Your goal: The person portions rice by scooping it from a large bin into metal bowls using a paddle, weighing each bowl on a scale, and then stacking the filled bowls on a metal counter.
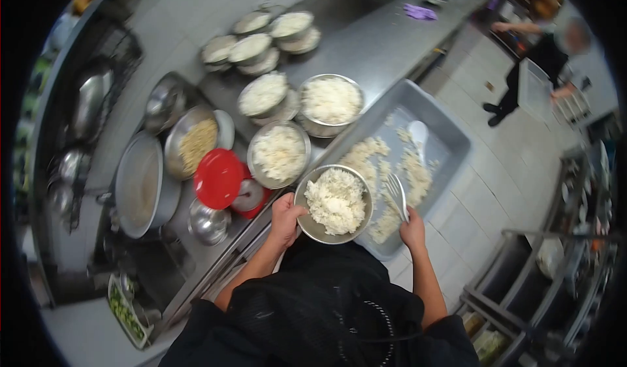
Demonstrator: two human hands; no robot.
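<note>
My left hand [285, 221] grips the rim of a metal bowl [302, 213], its thumb over the edge. White rice [336, 200] is heaped inside. Closed around a handle, my right hand [413, 228] holds a white slotted serving spoon [396, 192], tines up, over the grey tub [454, 128]. Loose rice [414, 171] lies scattered across the tub's bottom, and a white scoop [418, 134] rests in it. Just beyond the held bowl stand another bowl of rice [279, 153] and a deeper rice-filled pot [332, 100].
More rice bowls [250, 48] are stacked on the steel counter [366, 40]. To the left are a red lid [218, 179], a bowl of grain [197, 146] and a large pot [139, 184]. A person [545, 66] holding a clear container stands far right, near shelving [542, 288].
</note>
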